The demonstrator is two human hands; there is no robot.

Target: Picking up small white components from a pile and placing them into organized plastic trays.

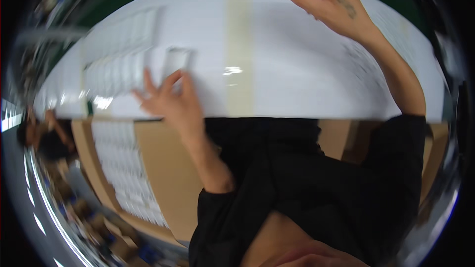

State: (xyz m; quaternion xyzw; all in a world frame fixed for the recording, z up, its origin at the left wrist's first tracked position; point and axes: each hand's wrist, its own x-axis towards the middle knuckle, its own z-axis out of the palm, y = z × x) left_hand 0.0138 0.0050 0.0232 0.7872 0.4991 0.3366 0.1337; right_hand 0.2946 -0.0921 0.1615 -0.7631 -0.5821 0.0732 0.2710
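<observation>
Loose black top (307, 183), dark marking (346, 7).

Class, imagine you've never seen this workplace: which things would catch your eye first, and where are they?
Probably the right hand, curled at the upper right over the white table, with a dark mark on its back. Then the blurred left hand, left of centre, beside a small pale rectangular item. Lower left, an open cardboard box holds rows of white pieces.
</observation>
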